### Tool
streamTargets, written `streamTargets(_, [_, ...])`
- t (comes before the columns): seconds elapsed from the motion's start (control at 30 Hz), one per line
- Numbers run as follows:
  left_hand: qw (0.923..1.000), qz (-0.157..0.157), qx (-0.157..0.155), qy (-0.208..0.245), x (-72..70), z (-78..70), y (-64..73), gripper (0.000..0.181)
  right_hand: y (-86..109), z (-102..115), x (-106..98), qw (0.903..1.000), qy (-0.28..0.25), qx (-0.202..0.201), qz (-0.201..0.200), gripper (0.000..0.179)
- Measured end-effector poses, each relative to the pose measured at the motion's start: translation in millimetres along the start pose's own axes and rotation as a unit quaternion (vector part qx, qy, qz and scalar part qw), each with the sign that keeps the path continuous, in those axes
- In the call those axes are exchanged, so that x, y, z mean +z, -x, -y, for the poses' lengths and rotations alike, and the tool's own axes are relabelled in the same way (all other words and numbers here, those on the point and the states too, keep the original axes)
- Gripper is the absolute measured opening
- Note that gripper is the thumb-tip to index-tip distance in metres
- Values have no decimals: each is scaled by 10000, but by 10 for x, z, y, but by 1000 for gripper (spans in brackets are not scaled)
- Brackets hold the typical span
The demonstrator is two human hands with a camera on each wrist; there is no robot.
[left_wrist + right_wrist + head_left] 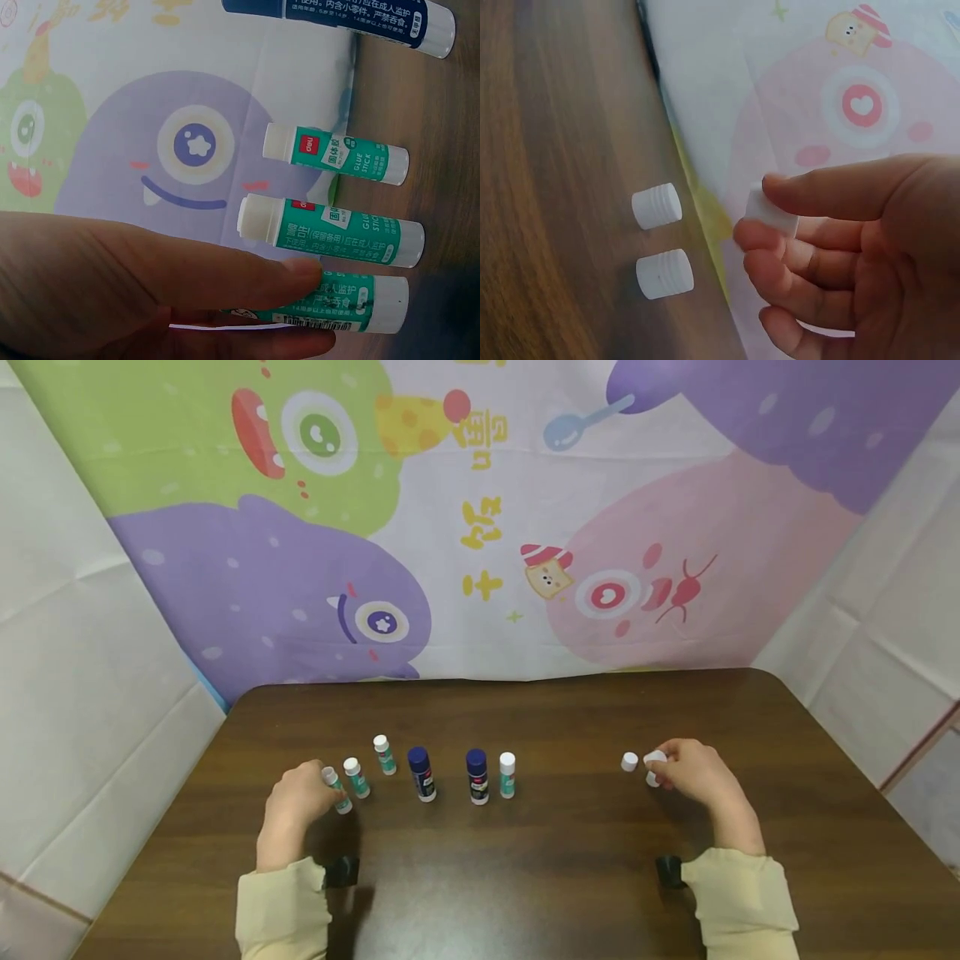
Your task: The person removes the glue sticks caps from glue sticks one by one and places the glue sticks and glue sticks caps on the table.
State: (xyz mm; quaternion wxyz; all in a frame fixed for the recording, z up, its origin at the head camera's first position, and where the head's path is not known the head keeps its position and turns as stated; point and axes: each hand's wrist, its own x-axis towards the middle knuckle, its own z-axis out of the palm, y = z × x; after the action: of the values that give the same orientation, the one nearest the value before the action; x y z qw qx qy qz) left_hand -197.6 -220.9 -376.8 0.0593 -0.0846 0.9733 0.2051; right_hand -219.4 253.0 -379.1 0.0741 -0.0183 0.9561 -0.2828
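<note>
Six sticks [507, 775]: smooth plastic cylinders in a loose row on the table [495, 885], four labelled green, two navy.
Held stick [352, 298]: green with a white base, at the row's left end; long axis roughly upright, parallel to its green neighbours, base down.
Left hand [296, 793]: thumb and fingers pinching the held stick above its base.
Held cap [770, 216]: short, white, raised off the table; partly hidden, so which way its mouth faces I cannot tell.
Right hand [699, 770]: thumb and forefinger pinching the held cap, other fingers curled.
Loose caps [665, 274]: two squat white cylinders, ringed with ridges, on end near the right hand.
Table surface: dark brown wood grain.
Cloth [517, 643]: creased, cartoon-printed, behind the table.
</note>
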Motion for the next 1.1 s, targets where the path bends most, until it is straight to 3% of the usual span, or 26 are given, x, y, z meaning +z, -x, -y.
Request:
streamTargets(0.67, [9999,72,28,-86,32,13,-21,36,-32,-121,59,9978,235,536,314,25])
streamTargets(1.1, [9998,127,-14,-141,43,-1,-32,35,-52,-118,73,9970,483,587,120,23])
